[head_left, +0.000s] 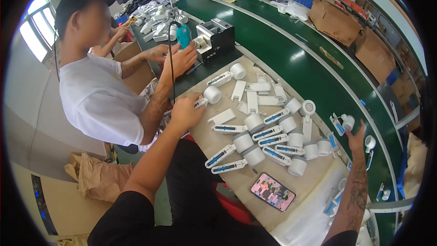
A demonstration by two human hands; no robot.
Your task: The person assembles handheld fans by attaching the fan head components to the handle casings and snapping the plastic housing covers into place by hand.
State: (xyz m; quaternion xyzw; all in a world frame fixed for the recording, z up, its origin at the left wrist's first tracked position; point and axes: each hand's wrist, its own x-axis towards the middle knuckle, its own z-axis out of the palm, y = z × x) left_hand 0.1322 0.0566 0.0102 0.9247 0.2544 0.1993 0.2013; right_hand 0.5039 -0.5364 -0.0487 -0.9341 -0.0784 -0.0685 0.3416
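Observation:
On the left, my left hand (185,113) is closed around the handle of a white handheld fan body (212,94) with a round head, at the edge of the work table. Far to the right, my right hand (358,137) reaches over the green belt, thumb and fingers apart. Its thumb is beside another white fan body (348,122) with a blue strip in its handle; whether they touch is hard to tell. Between my hands lie several similar fan bodies (243,142) with open handles showing blue parts, and loose white handle covers (238,91).
A phone (273,192) lies face up on the table (236,173). To the left, a co-worker (104,95) holds a teal tool (184,35) near a black-and-silver machine (214,41). The green conveyor (291,54) curves along the right, with cardboard boxes (334,22) beyond it.

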